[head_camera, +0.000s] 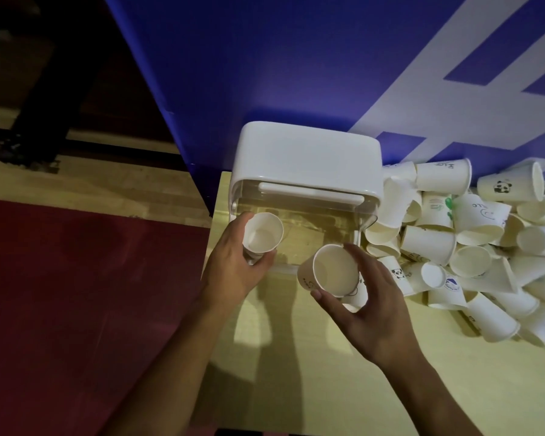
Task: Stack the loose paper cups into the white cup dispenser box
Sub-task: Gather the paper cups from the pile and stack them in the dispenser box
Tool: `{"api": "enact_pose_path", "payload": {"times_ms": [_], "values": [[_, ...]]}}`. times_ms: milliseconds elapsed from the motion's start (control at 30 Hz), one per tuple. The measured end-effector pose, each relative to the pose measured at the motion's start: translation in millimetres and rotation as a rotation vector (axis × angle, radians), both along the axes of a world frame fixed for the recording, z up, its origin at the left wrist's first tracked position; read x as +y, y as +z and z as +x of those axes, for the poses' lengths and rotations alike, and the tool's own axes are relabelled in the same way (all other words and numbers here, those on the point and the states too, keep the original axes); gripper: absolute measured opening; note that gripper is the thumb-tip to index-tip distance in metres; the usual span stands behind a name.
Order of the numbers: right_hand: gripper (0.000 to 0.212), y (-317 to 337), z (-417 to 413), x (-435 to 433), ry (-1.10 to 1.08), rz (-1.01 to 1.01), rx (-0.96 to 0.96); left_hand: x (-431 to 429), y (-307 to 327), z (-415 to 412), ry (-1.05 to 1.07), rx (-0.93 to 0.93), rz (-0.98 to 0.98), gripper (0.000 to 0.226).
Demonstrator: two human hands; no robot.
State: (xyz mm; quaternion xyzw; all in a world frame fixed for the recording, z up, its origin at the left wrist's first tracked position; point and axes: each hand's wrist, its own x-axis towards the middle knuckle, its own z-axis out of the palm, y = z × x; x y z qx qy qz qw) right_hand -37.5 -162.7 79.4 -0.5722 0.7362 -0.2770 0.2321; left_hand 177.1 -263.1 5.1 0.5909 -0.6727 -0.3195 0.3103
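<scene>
The white cup dispenser box [307, 155] stands at the table's back edge, its clear front compartment facing me. My left hand [233, 265] grips a white paper cup [262, 232], mouth up, at the compartment's left front corner. Just in front of the box's right side, my right hand [372, 306] holds another paper cup [331, 270] tilted with its mouth toward me; a second cup seems nested behind it. A large heap of loose paper cups [472, 243], some printed with pandas and scribbles, lies to the right of the box.
The pale wooden table [296, 372] ends at its left edge close to my left hand, with red floor [76, 294] below. A blue and white wall panel [296, 58] rises directly behind the box.
</scene>
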Motion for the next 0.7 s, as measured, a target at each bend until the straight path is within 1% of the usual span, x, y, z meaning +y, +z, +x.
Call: {"api": "enact_pose_path", "payload": {"times_ms": [200, 533, 633, 700], "values": [[0.087, -3, 4, -2, 0.000, 0.016, -0.009, -5, -16, 3, -0.026, -0.036, 0.033, 0.069], [0.086, -5, 7, -5, 0.007, 0.000, -0.020, -9, -22, 5, -0.042, -0.095, 0.080, 0.073], [0.087, -2, 10, -10, 0.010, -0.014, -0.011, -5, -12, 8, -0.024, -0.038, 0.089, 0.075], [0.087, 1, 14, -18, 0.022, -0.033, -0.014, -1, 2, 12, 0.012, 0.027, 0.035, 0.066]]}}
